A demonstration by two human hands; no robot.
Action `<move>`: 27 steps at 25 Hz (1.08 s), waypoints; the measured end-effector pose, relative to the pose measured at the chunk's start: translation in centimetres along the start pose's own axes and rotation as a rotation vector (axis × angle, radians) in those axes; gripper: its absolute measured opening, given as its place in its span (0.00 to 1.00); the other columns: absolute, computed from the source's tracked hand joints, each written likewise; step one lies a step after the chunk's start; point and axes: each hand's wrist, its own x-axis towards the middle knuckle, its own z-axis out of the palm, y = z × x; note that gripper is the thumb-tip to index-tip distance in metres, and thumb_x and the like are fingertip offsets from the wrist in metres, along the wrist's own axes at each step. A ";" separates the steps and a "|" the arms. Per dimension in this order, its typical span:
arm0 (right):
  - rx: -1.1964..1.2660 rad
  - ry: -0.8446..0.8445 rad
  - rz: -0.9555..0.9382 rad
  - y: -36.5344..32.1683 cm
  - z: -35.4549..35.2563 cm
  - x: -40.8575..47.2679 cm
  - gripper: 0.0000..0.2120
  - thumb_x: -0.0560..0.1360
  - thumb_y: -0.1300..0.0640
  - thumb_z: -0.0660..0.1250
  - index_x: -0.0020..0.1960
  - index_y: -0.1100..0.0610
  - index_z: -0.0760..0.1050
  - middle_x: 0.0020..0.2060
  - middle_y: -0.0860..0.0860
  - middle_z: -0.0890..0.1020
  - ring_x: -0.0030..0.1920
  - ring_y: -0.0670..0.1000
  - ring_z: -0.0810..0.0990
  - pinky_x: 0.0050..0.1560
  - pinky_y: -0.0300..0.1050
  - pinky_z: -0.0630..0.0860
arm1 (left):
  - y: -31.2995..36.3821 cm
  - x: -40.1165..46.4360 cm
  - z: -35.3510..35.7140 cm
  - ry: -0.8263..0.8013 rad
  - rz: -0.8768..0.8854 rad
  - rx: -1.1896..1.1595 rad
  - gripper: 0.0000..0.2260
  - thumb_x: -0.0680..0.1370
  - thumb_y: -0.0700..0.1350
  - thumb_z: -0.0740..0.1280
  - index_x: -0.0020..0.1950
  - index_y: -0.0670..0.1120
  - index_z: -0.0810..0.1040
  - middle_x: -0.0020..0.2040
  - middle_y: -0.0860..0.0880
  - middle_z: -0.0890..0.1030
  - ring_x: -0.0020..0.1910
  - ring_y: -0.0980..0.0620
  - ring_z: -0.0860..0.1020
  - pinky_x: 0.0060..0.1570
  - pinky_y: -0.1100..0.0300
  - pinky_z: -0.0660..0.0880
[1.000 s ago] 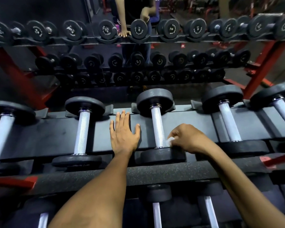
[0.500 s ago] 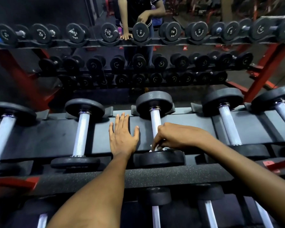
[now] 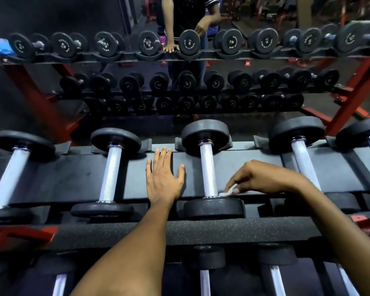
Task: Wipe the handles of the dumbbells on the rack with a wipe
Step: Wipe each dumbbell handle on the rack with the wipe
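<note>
Head view: left hand [image 3: 162,180] lies flat, palm down, fingers straight and slightly spread, on the dark rack shelf [image 3: 51,178] between two dumbbells. Right hand [image 3: 263,178] has fingers curled down, pinching a small white wipe [image 3: 228,192] at its fingertips. Wipe sits at the near end of the chrome handle [image 3: 207,171] of the centre dumbbell [image 3: 214,207], just right of the handle and just above the near weight head; whether it touches the handle cannot be told. That dumbbell lies between the two hands, handle running away from the person. Another dumbbell [image 3: 111,174] lies just left of the left hand; one more [image 3: 301,159] is partly hidden behind the right wrist. Below both forearms runs a speckled padded rail [image 3: 222,231], lower-tier handles under it. Beyond the hands, a mirror [image 3: 179,82] reflects the racks and the person.
</note>
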 end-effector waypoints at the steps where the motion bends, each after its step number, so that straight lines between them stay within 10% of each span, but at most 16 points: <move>1: -0.019 0.080 0.099 1.0 0.2 0.5 0.11 0.74 0.62 0.67 0.53 0.53 0.82 0.43 0.46 0.83 0.39 0.37 0.76 0.38 0.26 0.68 | 0.0 0.0 0.0 0.000 0.001 -0.002 0.27 0.80 0.57 0.57 0.77 0.50 0.60 0.78 0.52 0.58 0.78 0.56 0.49 0.75 0.57 0.38; 7: 1.036 -0.160 0.105 2.5 5.8 4.1 0.25 0.63 0.67 0.65 0.60 0.64 0.74 0.52 0.61 0.78 0.45 0.52 0.76 0.44 0.38 0.74 | 0.2 0.1 -0.1 -0.010 0.001 0.010 0.27 0.80 0.57 0.57 0.78 0.50 0.59 0.79 0.52 0.57 0.78 0.56 0.48 0.75 0.58 0.37; 15: 1.077 -0.308 0.087 3.4 5.9 5.2 0.33 0.65 0.60 0.75 0.63 0.72 0.67 0.53 0.56 0.79 0.51 0.50 0.79 0.56 0.39 0.73 | 0.3 -0.1 -0.3 -0.022 -0.012 0.002 0.27 0.80 0.57 0.56 0.78 0.50 0.59 0.79 0.53 0.57 0.78 0.57 0.47 0.74 0.59 0.35; 20: 1.201 -0.271 0.148 3.4 4.2 4.2 0.17 0.70 0.71 0.68 0.59 0.70 0.73 0.46 0.57 0.84 0.43 0.49 0.84 0.48 0.37 0.80 | 0.3 -0.1 -0.4 -0.014 -0.008 -0.012 0.26 0.80 0.57 0.57 0.77 0.50 0.60 0.79 0.54 0.57 0.78 0.57 0.47 0.73 0.60 0.34; 24: 1.343 0.111 0.258 2.2 1.5 7.0 0.09 0.76 0.74 0.58 0.46 0.65 0.75 0.31 0.53 0.84 0.30 0.45 0.83 0.30 0.35 0.79 | 0.4 0.0 -0.4 -0.018 -0.008 -0.011 0.26 0.80 0.57 0.57 0.77 0.51 0.60 0.79 0.54 0.57 0.78 0.58 0.47 0.72 0.61 0.34; 27: 1.478 0.207 0.262 1.9 0.9 7.3 0.09 0.77 0.73 0.56 0.45 0.64 0.73 0.30 0.53 0.83 0.30 0.47 0.83 0.35 0.41 0.82 | 0.4 -0.2 -0.5 -0.017 -0.015 -0.011 0.26 0.80 0.57 0.57 0.77 0.51 0.60 0.79 0.54 0.57 0.78 0.58 0.47 0.72 0.61 0.33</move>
